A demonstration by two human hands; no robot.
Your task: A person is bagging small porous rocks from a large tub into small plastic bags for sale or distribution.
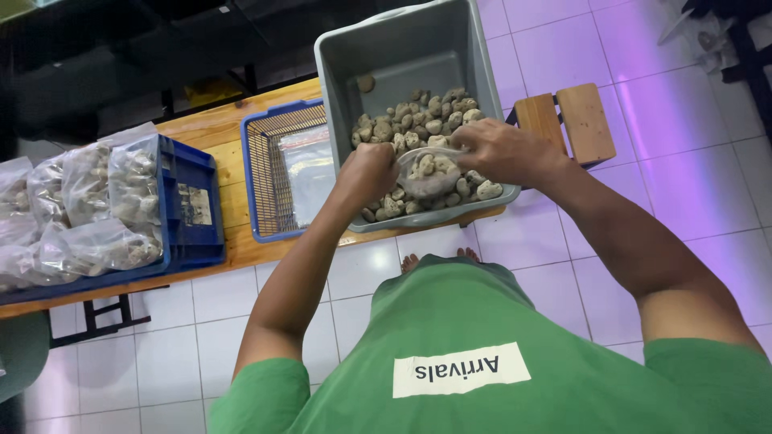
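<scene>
Two hands hold a small clear bag (428, 173) open over a grey tub (402, 56) of pale, rough stones (418, 120).

Inside the tub, near its front wall, the left hand (366, 173) is closed on one edge of the bag's mouth, while the right hand (498, 151) pinches the opposite edge with its fingers curled; a few stones already lie in the bag. The tub sits tilted at the right end of a wooden counter (213, 128), partly overhanging its front edge. Just left of it stands a blue wire basket (269, 173) with flat clear bags (310, 169) in it, and farther left a blue crate (193, 205) packed with filled bags of stones (88, 209). A small wooden stool (567, 120) stands on the tiled floor (643, 104) beyond the tub.
</scene>
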